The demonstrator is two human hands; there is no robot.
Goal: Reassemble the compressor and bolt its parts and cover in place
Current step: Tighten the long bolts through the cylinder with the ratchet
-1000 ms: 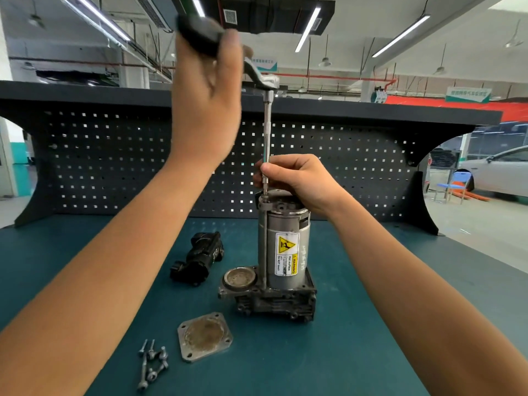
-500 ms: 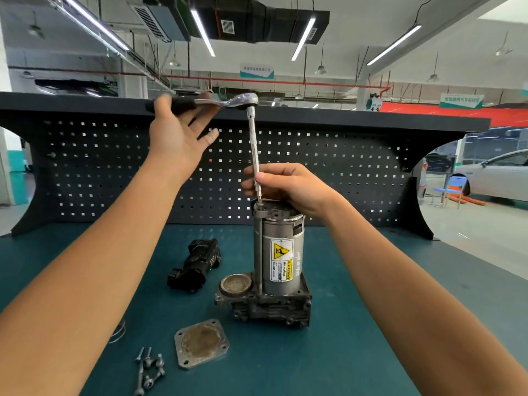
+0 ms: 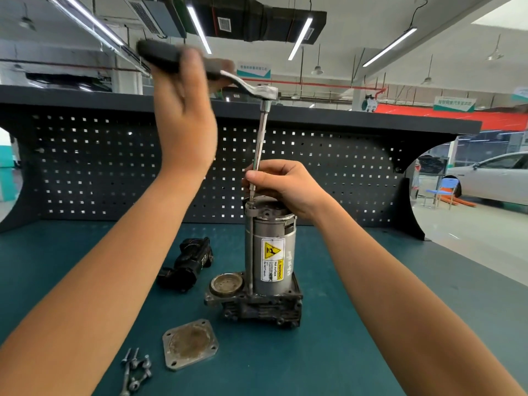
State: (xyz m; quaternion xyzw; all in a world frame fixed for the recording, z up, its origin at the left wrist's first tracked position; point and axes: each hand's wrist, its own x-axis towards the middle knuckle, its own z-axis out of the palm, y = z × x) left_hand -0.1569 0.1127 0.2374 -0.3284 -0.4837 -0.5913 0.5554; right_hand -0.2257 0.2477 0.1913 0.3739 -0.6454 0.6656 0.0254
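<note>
Left hand grips the ratchet handle, high and left of its head. Right hand pinches the extension just above the upright compressor. Extension's top leans slightly right, so you square it over the long bolt before swinging.

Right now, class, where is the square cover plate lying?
In the head view, the cover plate lies flat on the bench, front-left of the compressor, loose bolts just to its left.
</note>
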